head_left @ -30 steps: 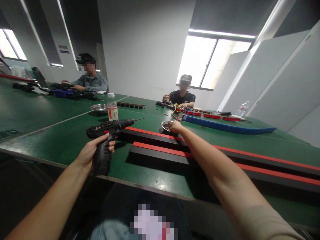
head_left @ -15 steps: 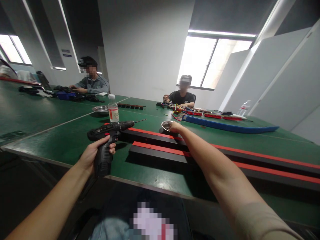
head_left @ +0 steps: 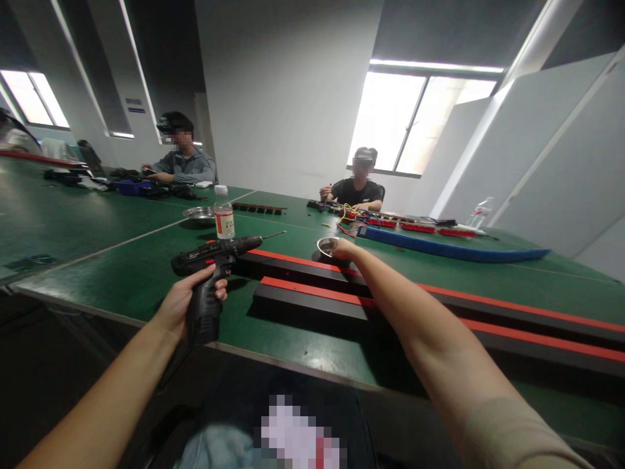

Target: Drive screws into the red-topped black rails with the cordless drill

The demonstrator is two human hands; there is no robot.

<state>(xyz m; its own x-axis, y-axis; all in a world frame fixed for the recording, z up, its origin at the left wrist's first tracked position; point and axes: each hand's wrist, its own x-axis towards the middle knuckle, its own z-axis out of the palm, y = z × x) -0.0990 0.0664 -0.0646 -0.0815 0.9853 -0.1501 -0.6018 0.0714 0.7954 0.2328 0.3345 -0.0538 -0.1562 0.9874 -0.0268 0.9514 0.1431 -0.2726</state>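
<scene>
My left hand (head_left: 195, 296) is wrapped round the grip of a black cordless drill (head_left: 204, 316), whose long thin bit points right and slightly up. Reaching across the table, my right hand (head_left: 346, 249) dips into a small round metal bowl (head_left: 322, 246). Its fingers are hidden inside the bowl, so what they touch cannot be made out. Between me and the bowl lie two long black bars with red top faces, the nearer bar (head_left: 312, 305) and the farther bar (head_left: 297, 265). My right forearm passes over both.
A plastic bottle (head_left: 224, 218) stands behind the drill, beside a larger metal bowl (head_left: 198, 216). A long blue strip (head_left: 454, 247) lies at the right, near wires and red parts (head_left: 381, 221). Co-workers sit across the green table (head_left: 117, 273).
The view has shifted very slightly. My left hand still holds the drill and my right hand stays in the small bowl.
</scene>
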